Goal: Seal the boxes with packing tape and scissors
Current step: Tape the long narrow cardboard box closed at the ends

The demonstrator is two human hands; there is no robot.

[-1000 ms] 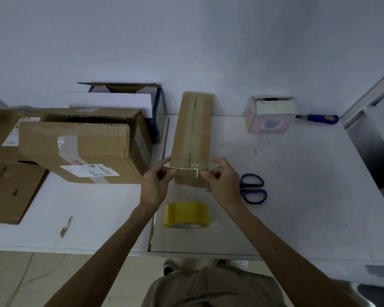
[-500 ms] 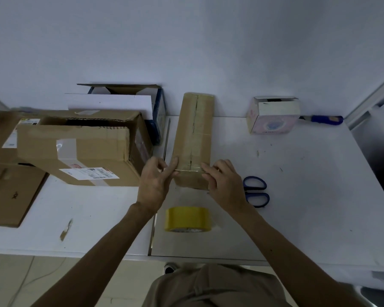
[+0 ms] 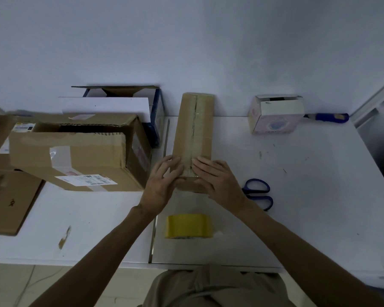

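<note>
Both hands sit on the near end of the long narrow box [image 3: 203, 140]. It lies mid-table, long axis running near-to-far. The far end looks to be against the wall and the near end is right in front of the person.

Left hand [image 3: 162, 185] covers the near-left top edge, right hand [image 3: 217, 180] the near-right. Fingers are straight and flat, pressing down either side of the centre seam [image 3: 194, 120]. Neither hand grips anything. Glossy tape looks already laid along that seam. Can't tell if it wraps down the near face, since the hands hide it.

Judgement: the step in hand is rubbing the tape end down. The next stroke should either run along the long axis, away from the body, or fold over the near edge. The box is centred between the hands, so neither has the edge.

Outward:
- Yellow tape roll [image 3: 187, 226] is on the table [image 3: 308, 207], just near of the box and between the forearms. Either hand reaches it.
- Scissors [image 3: 258, 192] are just right of the right wrist, so that's a right-hand pick.
- Open brown carton [image 3: 75, 156] is just left of the box, top not closed. Probably the next one to seal.
- Small open pink-white box [image 3: 275, 114] is far right, well apart.
</note>
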